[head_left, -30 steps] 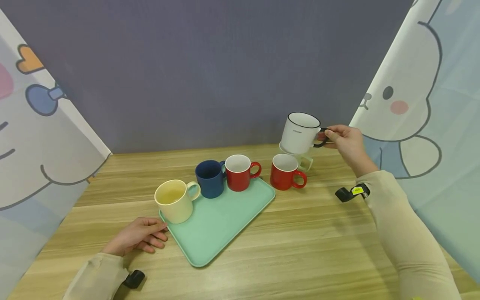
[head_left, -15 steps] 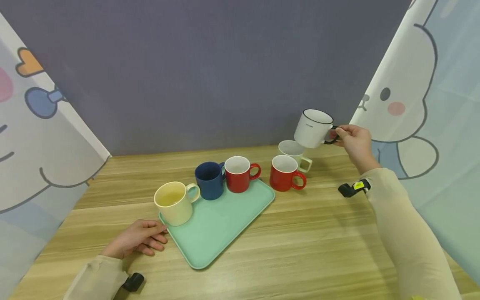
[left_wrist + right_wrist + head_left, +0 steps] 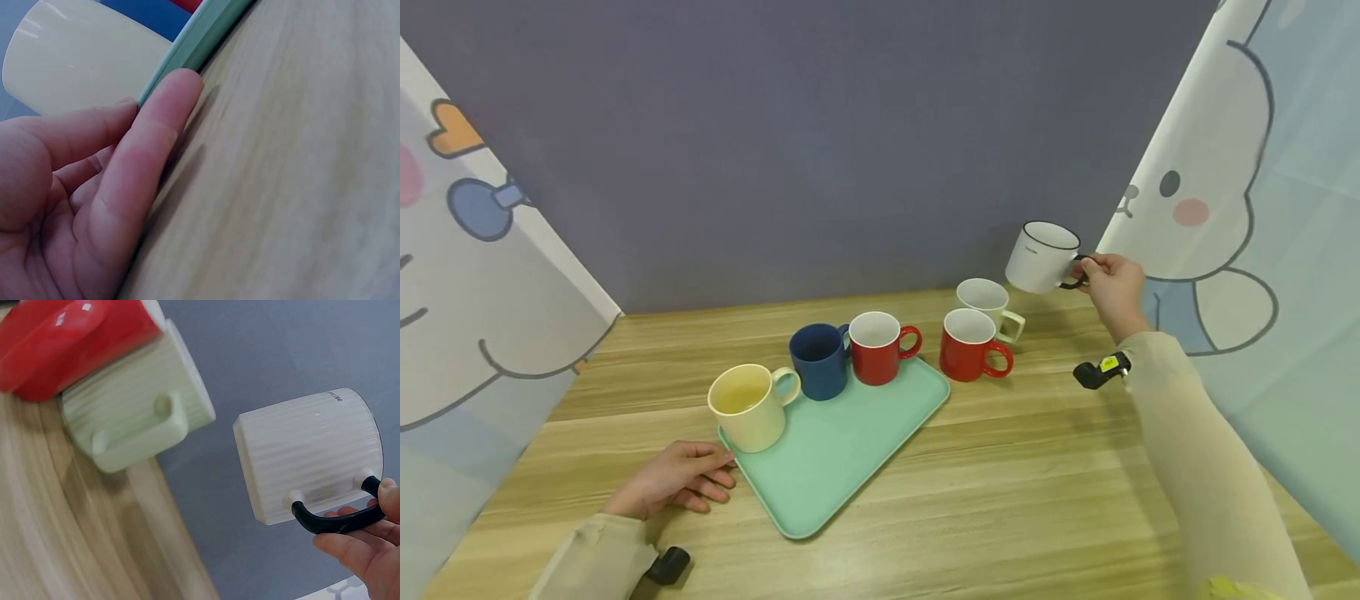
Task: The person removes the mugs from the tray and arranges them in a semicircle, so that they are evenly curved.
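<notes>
White mug, handle between right fingers

The white mug looks ceramic and finely ribbed, with a smooth black handle, the pale green mug is ribbed too, the red mugs smooth and glossy, the tray smooth, plastic-looking and matt, the counter wood-grained with a soft sheen, the grey backdrop matt.
</notes>
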The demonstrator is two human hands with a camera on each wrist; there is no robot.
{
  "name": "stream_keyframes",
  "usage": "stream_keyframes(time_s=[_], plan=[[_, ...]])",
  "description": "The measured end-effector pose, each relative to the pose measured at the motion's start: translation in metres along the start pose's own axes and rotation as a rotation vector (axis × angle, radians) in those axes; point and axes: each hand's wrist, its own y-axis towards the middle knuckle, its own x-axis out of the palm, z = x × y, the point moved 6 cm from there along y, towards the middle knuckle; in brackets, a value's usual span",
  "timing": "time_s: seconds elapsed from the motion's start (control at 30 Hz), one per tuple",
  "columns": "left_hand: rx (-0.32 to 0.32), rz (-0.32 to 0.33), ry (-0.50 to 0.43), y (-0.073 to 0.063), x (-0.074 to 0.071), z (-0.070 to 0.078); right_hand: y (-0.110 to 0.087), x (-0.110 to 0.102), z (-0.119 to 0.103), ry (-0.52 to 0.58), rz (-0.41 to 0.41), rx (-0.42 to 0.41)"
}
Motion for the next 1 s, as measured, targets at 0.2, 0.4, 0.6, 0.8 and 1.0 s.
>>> stream_keyframes(time_s=[0.2, 0.4, 0.6, 0.8, 1.0], plan=[[0.004, 0.006, -0.004, 0.001, 0.001, -0.001, -0.001, -0.001, 0.018, -0.065, -0.002, -0.007], [-0.002, 0.015, -0.004, 0.000, 0.000, -0.001, -0.004, 0.004, 0.034, -0.124, -0.029, -0.018], [-0.003, 0.025, 0.001, 0.000, 0.001, 0.001, -0.007, 0.010, 0.046, -0.087, -0.063, -0.044], [-0.002, 0.019, -0.002, 0.000, 0.002, 0.002, -0.011, 0.016, 0.058, -0.153, -0.082, -0.037], [-0.006, 0.026, 0.001, 0.002, 0.001, 0.002, -0.016, 0.020, 0.059, -0.229, -0.074, -0.017]])
